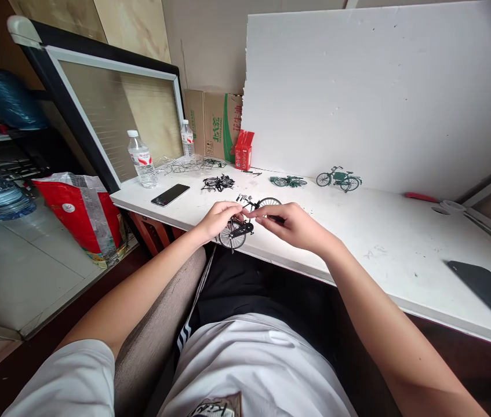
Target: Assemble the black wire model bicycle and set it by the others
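Note:
A black miniature bicycle is held above the front edge of the white table, tilted, its two spoked wheels and handlebar showing. My left hand is closed around its middle, with the rear wheel below the fingers. From the other side, my right hand is closed, its thumb and forefinger tips pinched against the bicycle's frame near the left fingertips. Part of something dark shows under the right fingers; its kind is hidden. Just beyond the hands lies a tangle of small black bicycle parts.
Behind stand a green miniature bicycle and green parts. To the left are a phone, water bottles, thin black part frames and a red carton. A dark flat object lies at the right edge.

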Demonstrator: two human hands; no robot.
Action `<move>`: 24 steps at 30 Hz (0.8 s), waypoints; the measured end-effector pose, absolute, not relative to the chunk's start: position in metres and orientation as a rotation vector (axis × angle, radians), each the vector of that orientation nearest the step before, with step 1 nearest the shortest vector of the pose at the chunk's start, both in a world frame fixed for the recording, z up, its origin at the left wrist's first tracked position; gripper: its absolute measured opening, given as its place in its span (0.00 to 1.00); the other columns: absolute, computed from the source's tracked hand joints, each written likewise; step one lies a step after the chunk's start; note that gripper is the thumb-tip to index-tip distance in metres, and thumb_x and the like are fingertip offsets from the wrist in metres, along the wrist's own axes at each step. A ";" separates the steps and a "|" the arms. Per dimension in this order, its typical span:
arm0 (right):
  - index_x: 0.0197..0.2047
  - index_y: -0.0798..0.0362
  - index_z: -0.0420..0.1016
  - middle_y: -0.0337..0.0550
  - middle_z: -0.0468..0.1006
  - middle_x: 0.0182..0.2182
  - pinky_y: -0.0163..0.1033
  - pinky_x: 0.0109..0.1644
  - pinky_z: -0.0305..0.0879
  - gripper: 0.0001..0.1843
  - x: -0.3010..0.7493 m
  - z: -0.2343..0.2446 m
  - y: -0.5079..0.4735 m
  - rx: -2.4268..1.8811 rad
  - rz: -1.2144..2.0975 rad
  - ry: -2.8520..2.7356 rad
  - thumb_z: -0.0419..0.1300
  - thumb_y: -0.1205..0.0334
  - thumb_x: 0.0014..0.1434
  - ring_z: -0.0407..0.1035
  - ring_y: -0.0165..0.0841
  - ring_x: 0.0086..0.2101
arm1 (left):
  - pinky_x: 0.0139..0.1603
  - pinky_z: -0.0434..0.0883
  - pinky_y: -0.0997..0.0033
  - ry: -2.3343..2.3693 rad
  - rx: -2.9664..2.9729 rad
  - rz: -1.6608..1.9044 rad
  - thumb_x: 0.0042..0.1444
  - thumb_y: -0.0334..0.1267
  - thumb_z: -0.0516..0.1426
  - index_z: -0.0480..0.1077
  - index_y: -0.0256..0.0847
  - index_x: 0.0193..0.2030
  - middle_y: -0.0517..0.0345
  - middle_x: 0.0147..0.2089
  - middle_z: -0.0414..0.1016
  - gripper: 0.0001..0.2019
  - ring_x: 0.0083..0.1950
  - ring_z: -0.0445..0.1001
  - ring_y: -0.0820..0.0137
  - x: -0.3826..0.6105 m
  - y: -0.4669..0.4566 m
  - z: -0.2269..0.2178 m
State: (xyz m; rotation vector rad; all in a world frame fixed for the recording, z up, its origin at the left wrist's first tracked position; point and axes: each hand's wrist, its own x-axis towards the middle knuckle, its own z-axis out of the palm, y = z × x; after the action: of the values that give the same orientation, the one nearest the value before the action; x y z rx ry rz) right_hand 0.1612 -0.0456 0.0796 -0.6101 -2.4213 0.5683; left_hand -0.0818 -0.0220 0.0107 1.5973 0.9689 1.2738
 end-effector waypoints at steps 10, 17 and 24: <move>0.59 0.49 0.85 0.48 0.89 0.48 0.39 0.43 0.76 0.18 0.158 0.071 -0.043 -0.608 0.635 -2.506 0.60 0.55 0.73 0.81 0.36 0.35 | 0.53 0.74 0.63 0.952 1.855 1.180 0.65 0.50 0.61 0.85 0.36 0.44 0.47 0.46 0.87 0.18 0.49 0.82 0.59 -0.083 -0.030 0.021; 0.55 0.49 0.87 0.47 0.89 0.47 0.38 0.42 0.74 0.15 0.155 0.068 -0.043 -0.612 0.637 -2.523 0.62 0.56 0.72 0.81 0.35 0.35 | 0.51 0.73 0.64 0.898 1.920 1.090 0.65 0.57 0.61 0.82 0.37 0.37 0.48 0.39 0.85 0.22 0.45 0.81 0.59 -0.079 -0.034 0.025; 0.53 0.49 0.86 0.48 0.88 0.48 0.41 0.50 0.74 0.16 0.156 0.068 -0.042 -0.576 0.687 -2.546 0.59 0.54 0.74 0.82 0.40 0.43 | 0.45 0.70 0.66 0.889 1.959 1.067 0.67 0.58 0.59 0.80 0.38 0.33 0.51 0.35 0.81 0.24 0.40 0.77 0.63 -0.078 -0.036 0.027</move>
State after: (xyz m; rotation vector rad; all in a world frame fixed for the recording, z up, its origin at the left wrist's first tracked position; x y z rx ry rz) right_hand 0.1563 -0.0422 0.0680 -0.5759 -2.5458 0.6875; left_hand -0.0784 -0.0362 0.0271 1.9594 0.8888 1.0669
